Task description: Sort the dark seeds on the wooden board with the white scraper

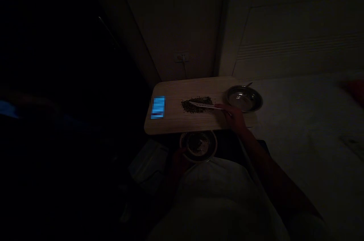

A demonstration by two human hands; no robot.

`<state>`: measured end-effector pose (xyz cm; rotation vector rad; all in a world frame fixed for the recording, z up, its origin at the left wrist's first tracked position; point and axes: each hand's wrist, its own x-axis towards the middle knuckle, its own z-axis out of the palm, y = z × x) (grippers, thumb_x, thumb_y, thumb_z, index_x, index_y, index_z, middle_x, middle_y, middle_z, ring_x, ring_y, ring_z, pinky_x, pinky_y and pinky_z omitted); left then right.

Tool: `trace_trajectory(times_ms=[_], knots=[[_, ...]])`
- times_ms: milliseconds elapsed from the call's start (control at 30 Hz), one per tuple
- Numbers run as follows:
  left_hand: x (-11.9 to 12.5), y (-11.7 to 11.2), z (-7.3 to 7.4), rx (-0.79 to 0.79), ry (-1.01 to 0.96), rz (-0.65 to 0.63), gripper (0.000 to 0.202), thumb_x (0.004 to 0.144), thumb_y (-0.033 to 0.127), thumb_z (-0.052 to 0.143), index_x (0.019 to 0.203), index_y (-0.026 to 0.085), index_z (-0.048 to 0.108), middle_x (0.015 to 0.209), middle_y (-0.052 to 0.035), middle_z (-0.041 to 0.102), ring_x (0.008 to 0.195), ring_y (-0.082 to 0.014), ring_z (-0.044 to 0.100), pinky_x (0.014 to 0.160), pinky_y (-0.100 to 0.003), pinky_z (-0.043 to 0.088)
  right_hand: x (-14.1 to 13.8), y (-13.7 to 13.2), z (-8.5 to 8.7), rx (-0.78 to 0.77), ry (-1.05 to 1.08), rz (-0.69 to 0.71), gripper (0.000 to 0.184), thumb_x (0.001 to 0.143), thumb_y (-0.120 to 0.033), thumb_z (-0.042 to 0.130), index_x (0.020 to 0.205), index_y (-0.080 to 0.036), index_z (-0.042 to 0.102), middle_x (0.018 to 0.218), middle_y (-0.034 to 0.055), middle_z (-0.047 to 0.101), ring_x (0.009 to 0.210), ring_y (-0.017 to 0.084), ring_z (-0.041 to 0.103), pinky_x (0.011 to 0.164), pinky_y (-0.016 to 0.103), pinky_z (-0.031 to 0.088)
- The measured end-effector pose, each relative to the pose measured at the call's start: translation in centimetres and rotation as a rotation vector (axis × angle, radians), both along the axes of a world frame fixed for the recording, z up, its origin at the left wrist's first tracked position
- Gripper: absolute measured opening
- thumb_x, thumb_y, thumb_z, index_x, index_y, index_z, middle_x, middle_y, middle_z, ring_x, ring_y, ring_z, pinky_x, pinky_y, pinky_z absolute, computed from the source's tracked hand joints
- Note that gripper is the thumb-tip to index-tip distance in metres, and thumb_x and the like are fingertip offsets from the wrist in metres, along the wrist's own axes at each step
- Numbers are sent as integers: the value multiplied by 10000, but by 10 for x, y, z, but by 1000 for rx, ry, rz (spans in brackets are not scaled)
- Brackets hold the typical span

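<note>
The room is very dark. My right hand (233,115) is closed on the handle of a knife (205,106), whose blade lies over a heap of dark chopped bits (196,104) on a pale wooden board (176,119). My left hand (179,156) sits below the board's near edge, gripping the rim of a metal bowl (198,145) that holds some dark and pale stuff.
A lit phone (158,107) lies on the board's left part. A second metal bowl (243,98) with a spoon handle stands at the board's right end. A pale bed surface (298,119) spreads right; a wall socket (181,57) is behind.
</note>
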<state>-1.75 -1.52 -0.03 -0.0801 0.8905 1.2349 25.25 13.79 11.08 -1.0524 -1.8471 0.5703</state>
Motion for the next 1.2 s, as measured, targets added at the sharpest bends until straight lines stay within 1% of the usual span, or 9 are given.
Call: trace_trajectory(times_ms=[100, 233, 500, 633, 767, 833, 933, 1100, 1200], knots=[[2, 2, 1, -35, -7, -29, 373, 743, 193, 699, 1108, 133, 746, 1012, -138, 811, 1146, -385, 718, 1100, -552, 488, -4, 9, 5, 36, -35, -52, 346, 988, -260, 495, 1203, -271, 766, 1228, 49, 786, 1142, 268, 745, 1022, 452, 578], [2, 3, 1, -21, -41, -52, 408, 748, 209, 696, 1152, 179, 745, 1012, -125, 811, 1162, -396, 711, 1078, -566, 503, -12, 20, 11, 78, -83, -91, 340, 973, -247, 505, 1189, -253, 766, 1204, 62, 793, 1107, 276, 749, 993, 442, 580], [-3, 1, -2, -13, -24, -26, 319, 763, 151, 669, 1070, 154, 760, 944, -107, 820, 1077, -356, 746, 1074, -522, 513, -26, 29, 13, 84, -198, -24, 402, 901, -146, 522, 1194, -266, 770, 1209, 72, 788, 1102, 298, 738, 991, 466, 574], [-1, -1, -6, -8, -9, 20, 308, 768, 129, 660, 1050, 189, 770, 923, -85, 822, 1118, -355, 732, 1091, -506, 501, -20, 26, 11, 94, -234, 36, 396, 904, -149, 510, 1175, -255, 778, 1178, 85, 794, 1098, 299, 732, 994, 471, 566], [-2, 0, -8, -6, -32, 22, 298, 763, 137, 675, 1046, 149, 768, 946, -120, 818, 1117, -372, 732, 1091, -524, 499, -10, 22, 11, 99, -237, 83, 392, 911, -157, 501, 1166, -263, 780, 1162, 76, 798, 1089, 294, 733, 984, 470, 567], [-2, 1, -8, -13, -40, 15, 315, 758, 146, 675, 1060, 163, 766, 955, -114, 819, 1102, -366, 739, 1084, -528, 506, -5, 20, 11, 99, -233, 115, 391, 921, -162, 492, 1163, -266, 781, 1162, 73, 798, 1089, 292, 735, 985, 468, 566], [-2, 2, -6, -23, -50, 8, 320, 756, 152, 662, 1056, 184, 766, 926, -94, 820, 1062, -347, 754, 1078, -516, 513, -3, 21, 14, 111, -232, 101, 381, 927, -167, 493, 1160, -255, 782, 1159, 82, 797, 1086, 292, 734, 981, 462, 567], [-2, 2, -1, -46, -59, -34, 295, 746, 154, 680, 1028, 123, 762, 935, -131, 814, 1073, -366, 744, 1071, -518, 511, -11, 25, 16, 160, -258, 71, 379, 927, -152, 496, 1171, -239, 773, 1188, 86, 789, 1108, 285, 720, 1003, 458, 557], [-3, 0, -3, -34, -25, -16, 319, 732, 143, 695, 1042, 169, 762, 960, -103, 816, 1106, -354, 734, 1061, -495, 524, -18, 24, 15, 196, -281, 96, 359, 944, -159, 499, 1168, -224, 772, 1175, 102, 791, 1087, 292, 726, 978, 463, 566]])
